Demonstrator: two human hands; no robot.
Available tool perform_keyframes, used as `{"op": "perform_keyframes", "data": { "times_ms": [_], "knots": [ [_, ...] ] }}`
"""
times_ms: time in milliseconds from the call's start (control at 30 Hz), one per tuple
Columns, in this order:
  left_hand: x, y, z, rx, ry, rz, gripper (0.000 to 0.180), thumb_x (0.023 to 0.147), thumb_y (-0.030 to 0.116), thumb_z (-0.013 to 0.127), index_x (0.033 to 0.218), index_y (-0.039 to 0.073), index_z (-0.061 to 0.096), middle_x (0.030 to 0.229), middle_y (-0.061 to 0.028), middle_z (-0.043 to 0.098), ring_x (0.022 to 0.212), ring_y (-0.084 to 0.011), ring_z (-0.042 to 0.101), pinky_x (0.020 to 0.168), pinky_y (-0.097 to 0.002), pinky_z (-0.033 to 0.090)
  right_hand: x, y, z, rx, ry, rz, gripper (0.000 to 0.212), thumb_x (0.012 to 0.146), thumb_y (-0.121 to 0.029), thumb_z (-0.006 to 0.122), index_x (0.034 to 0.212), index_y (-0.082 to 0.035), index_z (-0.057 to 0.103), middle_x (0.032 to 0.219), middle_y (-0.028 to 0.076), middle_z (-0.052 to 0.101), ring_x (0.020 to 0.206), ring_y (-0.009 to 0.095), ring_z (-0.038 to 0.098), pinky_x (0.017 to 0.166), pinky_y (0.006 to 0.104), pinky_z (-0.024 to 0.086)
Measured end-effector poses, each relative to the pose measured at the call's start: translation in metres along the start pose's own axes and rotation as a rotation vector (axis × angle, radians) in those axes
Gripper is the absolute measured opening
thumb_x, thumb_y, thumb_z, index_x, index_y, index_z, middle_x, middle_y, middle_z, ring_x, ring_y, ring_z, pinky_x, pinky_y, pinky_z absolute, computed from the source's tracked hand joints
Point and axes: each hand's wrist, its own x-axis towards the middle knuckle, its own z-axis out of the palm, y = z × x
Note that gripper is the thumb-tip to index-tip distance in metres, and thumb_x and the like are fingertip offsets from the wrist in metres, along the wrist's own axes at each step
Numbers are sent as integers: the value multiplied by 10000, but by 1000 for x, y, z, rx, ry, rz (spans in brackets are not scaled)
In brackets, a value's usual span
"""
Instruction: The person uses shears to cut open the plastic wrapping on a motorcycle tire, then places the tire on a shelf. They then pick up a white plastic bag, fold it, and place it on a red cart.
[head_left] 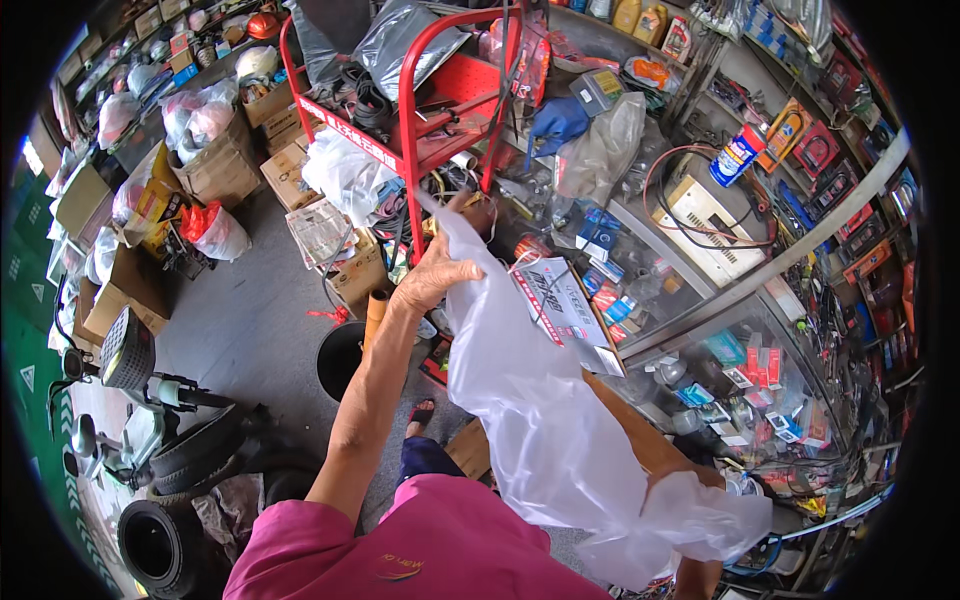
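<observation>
A long, translucent white plastic bag (540,400) stretches across the middle, crumpled and narrowing toward its upper end. My left hand (440,275) grips that upper end, its thumb on the near side and the other fingers partly behind the plastic. From the lower right my right forearm (700,577) reaches up under the bunched lower end. Plastic covers my right hand, so its fingers do not show. Just beyond the bag, a white printed box (562,300) lies on the glass counter (690,285).
Beyond my left hand stands a red metal trolley (408,130) loaded with bags and cables. A black bucket (340,362) is on the floor left of my arm. Tyres (160,545) and a scooter (135,420) occupy the lower left. Cardboard boxes (215,160) line the far left; packed shelves rise right.
</observation>
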Motion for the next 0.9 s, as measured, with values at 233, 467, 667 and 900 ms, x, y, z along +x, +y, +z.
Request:
{"op": "perform_keyframes", "data": {
  "times_ms": [233, 467, 667, 900],
  "knots": [
    [-70, -17, -5, 51, 12, -636, 175, 788, 171, 779, 916, 63, 729, 882, -8, 698, 803, -91, 629, 749, -258, 505, 4, 32, -23, -58, 266, -10, 406, 807, -152, 646, 1170, 22, 585, 1184, 120, 568, 1005, 195, 558, 876, 322, 455],
    [-90, -5, -58, 64, 449, -410, 201, 824, 210, 743, 806, 13, 704, 749, -13, 667, 669, -95, 587, 639, -257, 487, 75, 92, -168, 173, 495, -177, 272, 853, -192, 603, 1068, -28, 581, 1069, 105, 574, 945, 206, 565, 815, 353, 477],
    [-148, 51, -58, 306, 214, -238, 153, 811, 133, 709, 888, 8, 665, 795, -31, 664, 639, -115, 585, 637, -284, 498, 64, 141, -116, -106, 621, -106, 297, 807, -218, 644, 1041, -61, 551, 1011, 102, 588, 912, 210, 579, 790, 376, 484],
    [-273, 20, -50, 573, 224, -877, 254, 827, 274, 725, 832, 19, 724, 665, 39, 622, 636, -81, 499, 619, -316, 434, -22, 264, -9, -743, -312, 576, 538, 729, -233, 737, 1176, -40, 509, 1138, 129, 559, 1046, 235, 541, 892, 391, 444]
  ]
}}
